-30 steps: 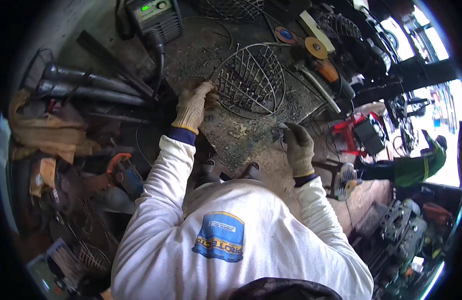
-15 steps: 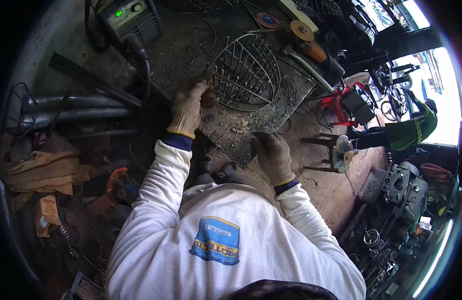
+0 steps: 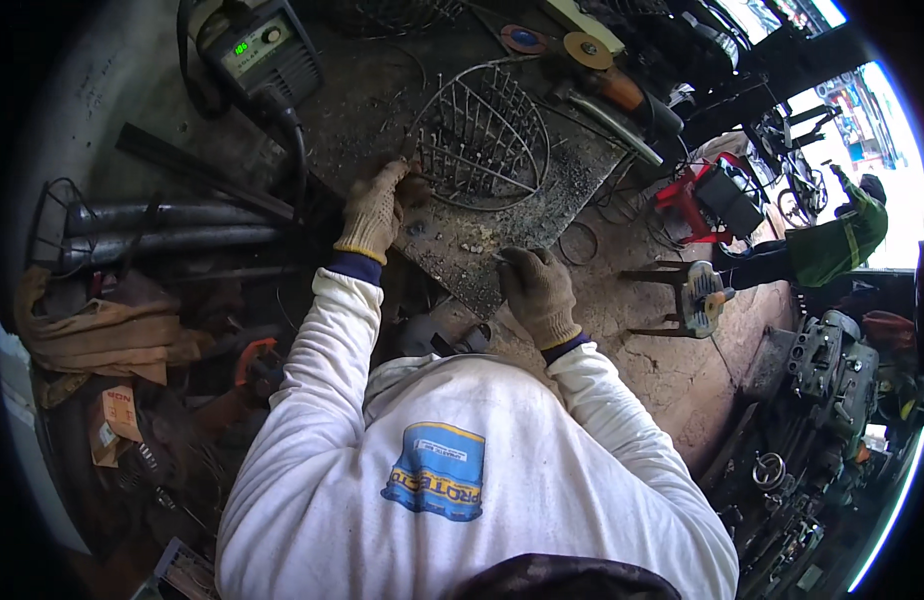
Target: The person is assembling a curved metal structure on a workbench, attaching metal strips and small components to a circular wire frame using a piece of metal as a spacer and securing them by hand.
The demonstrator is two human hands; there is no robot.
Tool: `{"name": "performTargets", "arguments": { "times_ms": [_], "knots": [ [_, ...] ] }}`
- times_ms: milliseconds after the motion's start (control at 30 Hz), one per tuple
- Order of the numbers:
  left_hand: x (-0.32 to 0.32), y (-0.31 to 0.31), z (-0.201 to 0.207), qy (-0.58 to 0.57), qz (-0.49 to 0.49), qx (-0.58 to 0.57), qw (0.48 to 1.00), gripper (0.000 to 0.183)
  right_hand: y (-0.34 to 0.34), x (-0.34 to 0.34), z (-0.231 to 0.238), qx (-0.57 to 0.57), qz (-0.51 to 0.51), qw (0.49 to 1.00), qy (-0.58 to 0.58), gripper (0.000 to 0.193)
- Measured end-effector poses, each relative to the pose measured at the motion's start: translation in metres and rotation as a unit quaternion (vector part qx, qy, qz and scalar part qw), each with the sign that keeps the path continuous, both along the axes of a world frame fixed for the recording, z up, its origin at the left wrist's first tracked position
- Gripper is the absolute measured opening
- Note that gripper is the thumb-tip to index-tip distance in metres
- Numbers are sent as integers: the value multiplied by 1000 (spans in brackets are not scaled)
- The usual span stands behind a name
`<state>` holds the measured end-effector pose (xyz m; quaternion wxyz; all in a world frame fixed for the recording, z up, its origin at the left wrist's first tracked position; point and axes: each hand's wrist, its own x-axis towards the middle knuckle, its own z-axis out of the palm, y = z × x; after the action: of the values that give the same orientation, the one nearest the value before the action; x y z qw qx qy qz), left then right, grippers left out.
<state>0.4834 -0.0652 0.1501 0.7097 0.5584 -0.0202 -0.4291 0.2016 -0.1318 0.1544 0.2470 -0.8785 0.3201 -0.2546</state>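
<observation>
A round grid of metal rods (image 3: 487,135), ringed by a bent rod, lies on the dark metal worktop (image 3: 592,180). My left hand (image 3: 377,210), in a knitted work glove, is closed at the grid's left edge. A dark brown piece shows by its fingers, but its kind is unclear. My right hand (image 3: 539,295), gloved too, is at the worktop's near edge, apart from the grid. Its fingers are curled together, with a small pale tip at them that I cannot identify.
Gritty debris (image 3: 477,235) covers the worktop. An angle grinder (image 3: 622,90) lies at the back right, a welding machine (image 3: 267,55) stands at the back left. To the right are a stool (image 3: 697,300), a red stand (image 3: 687,200) and a person in green (image 3: 842,240). Metal pipes (image 3: 172,230) lie left.
My right hand has moved slightly up toward the worktop's near edge. My left hand stays by the grid's left edge. The whole view has shifted a little.
</observation>
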Motion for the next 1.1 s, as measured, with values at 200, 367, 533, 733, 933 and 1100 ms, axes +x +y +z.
{"name": "performTargets", "arguments": {
  "times_ms": [200,367,533,733,933,1100],
  "knots": [
    [14,0,-14,83,-33,-90,992,18,5,6,-6,-40,-29,999,-4,19],
    [8,5,-6,96,-54,-97,989,17,14,13,-2,-34,-68,997,-16,19],
    [9,7,-7,140,-92,-69,983,22,18,9,-5,-43,-93,995,18,22],
    [6,5,8,87,-86,-124,985,14,27,10,-8,-62,-119,990,37,27],
    [18,6,10,91,-129,-100,982,15,27,14,-7,-89,-128,985,68,26],
    [29,6,15,39,-153,-58,986,15,28,27,15,-8,-157,982,103,20]
  ]
}}
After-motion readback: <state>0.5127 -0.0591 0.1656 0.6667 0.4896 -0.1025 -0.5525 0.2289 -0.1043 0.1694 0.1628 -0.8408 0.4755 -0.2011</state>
